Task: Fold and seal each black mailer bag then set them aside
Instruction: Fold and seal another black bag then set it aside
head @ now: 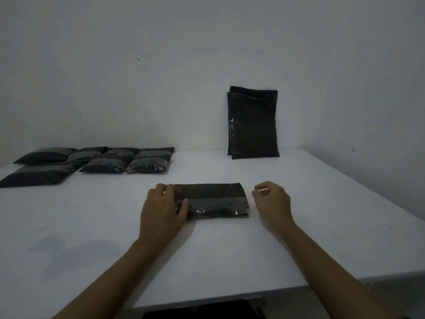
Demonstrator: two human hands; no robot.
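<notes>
Far left of the folded bag, I see the done bags (92, 162) lying in rows near the wall, puffy like small pillows. My left hand (164, 204) lies flat on the left end of the folded bag (212, 201), fingers curled over its far edge and thumb pressing its top. The bag sits on the white table (230, 249), in the middle, just in front of me. I think it is light, soft and a bit slippery, because the shiny plastic crinkles. I would hold it by both short ends. My right hand (271, 199) is just right of the bag, not touching it, pinching a thin pale strip (261, 190). Behind the bag, to the right, more bags (253, 125) lean upright on the wall.
</notes>
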